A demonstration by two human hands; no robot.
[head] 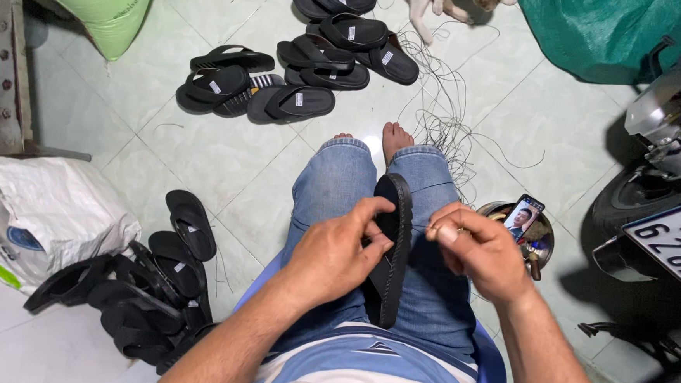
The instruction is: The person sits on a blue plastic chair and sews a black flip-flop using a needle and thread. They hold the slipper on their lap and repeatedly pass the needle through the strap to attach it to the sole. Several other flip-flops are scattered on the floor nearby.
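My left hand (336, 253) grips the black sandal (393, 249) on edge between my knees, long axis pointing away from me; my right hand's (483, 253) fingers are pinched together just beside it.

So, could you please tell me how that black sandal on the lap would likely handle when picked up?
The black sandal is probably light: the left hand steadies it on edge alone. Its thin sole likely flexes somewhat.

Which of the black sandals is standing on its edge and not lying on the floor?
The black sandal held on the lap by the left hand; all the others lie in piles on the tiled floor.
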